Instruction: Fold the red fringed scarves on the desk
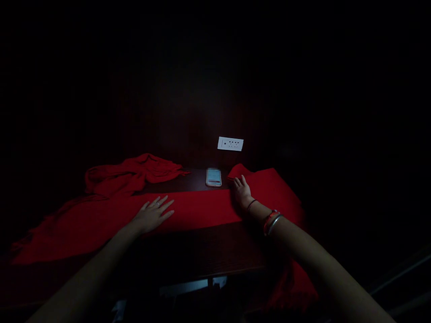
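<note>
A long red scarf [205, 208] with a fringed left end lies stretched across the dark table. My left hand [150, 217], with a ring on one finger, rests flat on it with the fingers spread. Toward the right, my right hand [242, 192] lies on the scarf near a folded-over part, its fingers extended forward. Bracelets circle that wrist. From there the cloth spreads to the right, and red fabric [292, 287] hangs below the table's front edge. Whether this is the same piece is hard to tell in the dark.
Behind my left hand lies a crumpled red cloth [134, 175]. A lit phone [213, 177] sits at the back of the table [215, 251]. A white socket panel [230, 143] is on the wall above. Pale objects show dimly below the table edge.
</note>
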{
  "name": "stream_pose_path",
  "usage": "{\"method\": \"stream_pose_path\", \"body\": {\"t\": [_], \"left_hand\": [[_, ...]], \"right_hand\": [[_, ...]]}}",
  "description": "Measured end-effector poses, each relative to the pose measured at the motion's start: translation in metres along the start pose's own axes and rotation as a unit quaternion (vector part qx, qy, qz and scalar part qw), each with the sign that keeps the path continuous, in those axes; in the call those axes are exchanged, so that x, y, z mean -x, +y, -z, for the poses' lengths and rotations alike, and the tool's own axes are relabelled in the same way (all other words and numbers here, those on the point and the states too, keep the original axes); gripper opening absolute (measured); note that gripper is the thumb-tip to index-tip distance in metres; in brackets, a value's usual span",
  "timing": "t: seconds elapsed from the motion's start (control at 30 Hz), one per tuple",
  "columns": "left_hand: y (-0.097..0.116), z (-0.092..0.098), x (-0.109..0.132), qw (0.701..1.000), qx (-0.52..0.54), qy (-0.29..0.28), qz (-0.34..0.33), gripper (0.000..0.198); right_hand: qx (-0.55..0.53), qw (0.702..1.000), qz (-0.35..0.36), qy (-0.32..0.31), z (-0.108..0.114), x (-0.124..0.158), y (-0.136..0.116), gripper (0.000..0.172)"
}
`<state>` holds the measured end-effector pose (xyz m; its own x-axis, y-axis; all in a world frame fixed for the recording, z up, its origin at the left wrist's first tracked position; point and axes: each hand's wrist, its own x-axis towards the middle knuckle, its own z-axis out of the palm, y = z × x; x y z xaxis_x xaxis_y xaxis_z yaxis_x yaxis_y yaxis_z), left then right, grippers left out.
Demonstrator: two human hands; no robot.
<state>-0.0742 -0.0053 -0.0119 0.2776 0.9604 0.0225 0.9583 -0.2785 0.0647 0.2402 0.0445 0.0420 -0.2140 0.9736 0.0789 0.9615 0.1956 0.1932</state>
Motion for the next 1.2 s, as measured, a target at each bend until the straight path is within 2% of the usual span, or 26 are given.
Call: {"method": "stream_pose_path", "body": {"t": [0.1,0.2,0.3,0.37,0.43,0.53,0.6,0.67,0.73,0.8,0.87,0.93,0.97,1.03,1.1,1.2], "left_hand": [[0.003,0.001,0.002,1.000,-0.001,0.013,0.007,0.052],[0.004,0.001,0.003,1.000,-0.001,0.028,0.005,0.051],[0.002,0.001,0.002,1.000,0.002,0.002,0.009,0.053],[0.001,0.000,0.002,1.000,0.003,-0.008,0.012,0.055],[0.001,0.001,0.003,1.000,0.000,0.015,0.002,0.055],[0.005,0.001,0.005,0.997,0.000,0.063,-0.047,0.052],[0.009,0.001,0.006,0.996,0.007,0.042,-0.078,0.053],[0.012,0.002,0.006,0.996,0.012,-0.009,-0.087,0.055],[0.015,0.003,0.007,0.995,0.010,-0.038,-0.087,0.056],[0.017,0.005,0.008,0.995,0.002,-0.019,-0.093,0.056],[0.019,0.006,0.010,0.993,-0.010,0.035,-0.110,0.055],[0.022,0.005,0.010,0.990,-0.017,0.067,-0.122,0.055],[0.022,0.004,0.009,0.991,-0.016,0.056,-0.124,0.056],[0.022,0.002,0.007,0.993,-0.007,0.004,-0.117,0.058],[0.019,-0.001,0.005,0.993,0.002,-0.035,-0.109,0.059],[0.018,-0.001,0.005,0.993,0.011,-0.040,-0.107,0.060]], "right_hand": [[-0.041,0.996,0.078,0.014,-0.007,0.017,-0.025,0.053],[-0.112,0.986,0.126,-0.015,-0.018,0.033,-0.048,0.061],[-0.148,0.980,0.116,-0.063,-0.027,0.042,-0.058,0.062],[-0.158,0.979,0.104,-0.072,-0.028,0.043,-0.059,0.062],[-0.171,0.979,0.093,-0.058,-0.028,0.042,-0.058,0.062],[-0.178,0.980,0.080,-0.036,-0.026,0.040,-0.056,0.061],[-0.172,0.980,0.077,-0.063,-0.026,0.039,-0.054,0.062],[-0.167,0.979,0.072,-0.089,-0.026,0.039,-0.054,0.063],[-0.169,0.980,0.081,-0.065,-0.025,0.040,-0.055,0.061],[-0.176,0.977,0.121,-0.012,-0.023,0.042,-0.060,0.058],[-0.185,0.966,0.178,0.012,-0.019,0.043,-0.069,0.054],[-0.188,0.957,0.220,-0.014,-0.017,0.044,-0.077,0.052],[-0.187,0.954,0.230,-0.035,-0.016,0.044,-0.080,0.052],[-0.182,0.954,0.224,-0.075,-0.016,0.043,-0.081,0.053],[-0.173,0.962,0.184,-0.101,-0.019,0.041,-0.074,0.055],[-0.160,0.975,0.105,-0.114,-0.022,0.038,-0.059,0.059]]}}
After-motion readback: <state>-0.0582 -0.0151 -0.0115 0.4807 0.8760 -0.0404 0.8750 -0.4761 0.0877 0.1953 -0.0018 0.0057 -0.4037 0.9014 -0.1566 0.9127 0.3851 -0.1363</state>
